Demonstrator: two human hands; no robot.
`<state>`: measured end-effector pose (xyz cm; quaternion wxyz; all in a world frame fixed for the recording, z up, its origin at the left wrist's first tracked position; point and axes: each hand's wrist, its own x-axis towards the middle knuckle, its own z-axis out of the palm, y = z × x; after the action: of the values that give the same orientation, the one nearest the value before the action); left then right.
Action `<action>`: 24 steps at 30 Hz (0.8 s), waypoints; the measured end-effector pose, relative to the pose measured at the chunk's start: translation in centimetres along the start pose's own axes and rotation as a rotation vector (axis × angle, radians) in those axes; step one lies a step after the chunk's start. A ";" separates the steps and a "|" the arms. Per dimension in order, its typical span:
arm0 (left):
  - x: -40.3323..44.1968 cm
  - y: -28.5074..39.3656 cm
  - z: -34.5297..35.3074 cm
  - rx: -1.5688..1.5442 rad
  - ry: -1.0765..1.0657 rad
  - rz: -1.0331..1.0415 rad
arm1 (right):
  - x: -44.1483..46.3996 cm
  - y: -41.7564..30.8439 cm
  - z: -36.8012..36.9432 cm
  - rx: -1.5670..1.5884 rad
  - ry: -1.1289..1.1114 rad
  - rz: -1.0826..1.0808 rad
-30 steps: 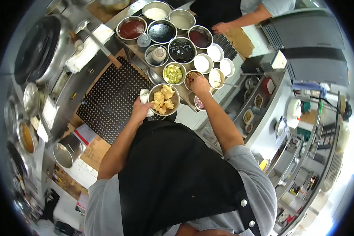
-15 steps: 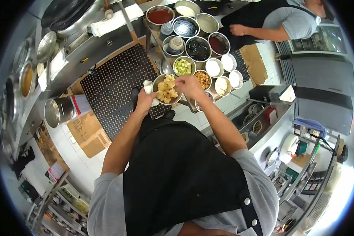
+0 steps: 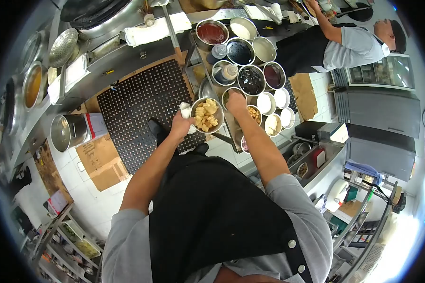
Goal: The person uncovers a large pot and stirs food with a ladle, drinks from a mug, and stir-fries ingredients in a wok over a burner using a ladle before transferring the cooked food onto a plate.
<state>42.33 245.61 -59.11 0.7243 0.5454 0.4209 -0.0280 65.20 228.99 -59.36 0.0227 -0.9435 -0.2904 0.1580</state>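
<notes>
The left hand (image 3: 179, 127) grasps the left rim of the bowl (image 3: 219, 114) with a cloth (image 3: 185, 111). Stiff and probably slick, the bowl is best held there; its golden pieces (image 3: 205, 116) look light and brittle. It lies right of those fingers, beside the left edge of the table (image 3: 228, 125). By that edge, a tub (image 3: 223, 96) hides the fingers of the right hand (image 3: 236, 103); their grip cannot be told.

Your only view looks from your head, forward and steeply down over your black cloth apron (image 3: 212, 217), wide and round-edged. Your bare forearms reach away from it; the metal table crowded with round steel containers (image 3: 251, 79) sits farther off, near the top.
</notes>
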 end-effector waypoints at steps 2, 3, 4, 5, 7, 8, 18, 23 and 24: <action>1.0 1.1 -0.3 0.032 -0.005 -0.019 | 0.0 -1.0 -1.3 -0.013 -0.087 0.055; 1.4 1.4 -0.6 0.028 -0.006 -0.023 | 0.0 -1.1 -1.2 -0.017 -0.091 0.056; 1.9 1.7 -0.8 0.013 -0.017 -0.005 | 0.0 -1.0 -1.1 -0.027 -0.113 0.066; 2.7 1.9 -1.2 0.002 -0.030 0.013 | 0.3 -0.8 -0.7 -0.035 -0.133 0.079; 5.5 0.7 -1.7 0.056 -0.066 0.018 | 0.5 -0.9 -0.6 -0.032 -0.146 0.135; 6.3 0.9 -1.8 0.042 -0.100 0.021 | 0.5 -0.8 -0.8 0.003 -0.148 0.171; 9.5 4.1 -2.5 0.104 -0.253 -0.015 | -0.6 -1.4 0.1 0.202 0.076 0.272; 9.3 3.6 -2.4 -0.015 -0.249 -0.010 | -0.7 -0.6 -0.5 0.233 0.064 0.244; 9.0 3.7 -2.5 -0.009 -0.232 -0.006 | -1.1 -0.8 -0.5 0.239 0.092 0.247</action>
<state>48.51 252.90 -62.19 0.7706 0.5338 0.3359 -0.0913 64.03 229.09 -58.43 0.1283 -0.9688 -0.1501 0.1498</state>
